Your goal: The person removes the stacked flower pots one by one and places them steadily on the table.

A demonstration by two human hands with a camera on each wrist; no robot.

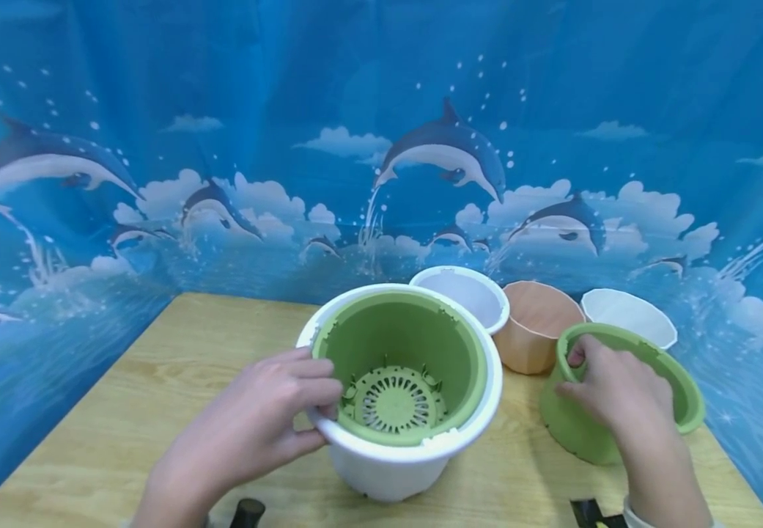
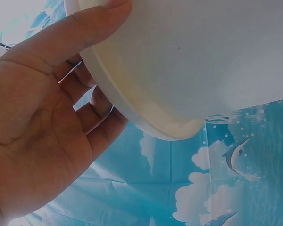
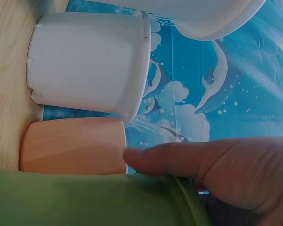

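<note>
Near the middle of the table in the head view is a large white plant pot (image 1: 388,477), with a green slotted-bottom pot (image 1: 397,323) nested inside it. My left hand (image 1: 249,418) grips the left side of the white rim, fingers over the edge and thumb against the outer wall. In the left wrist view, that thumb lies along the white pot's side (image 2: 179,61). At the right, my right hand (image 1: 625,392) pinches the near rim of another green pot (image 1: 569,429), which leans to the right. The right wrist view shows the thumb outside this green pot (image 3: 80,200).
Behind stand a second white pot (image 1: 463,290), an orange-tan pot (image 1: 529,345) and a white faceted pot (image 1: 625,315). The wooden table (image 1: 223,345) meets a blue dolphin-print curtain (image 1: 275,110). Dark objects (image 1: 247,513) show at the bottom edge.
</note>
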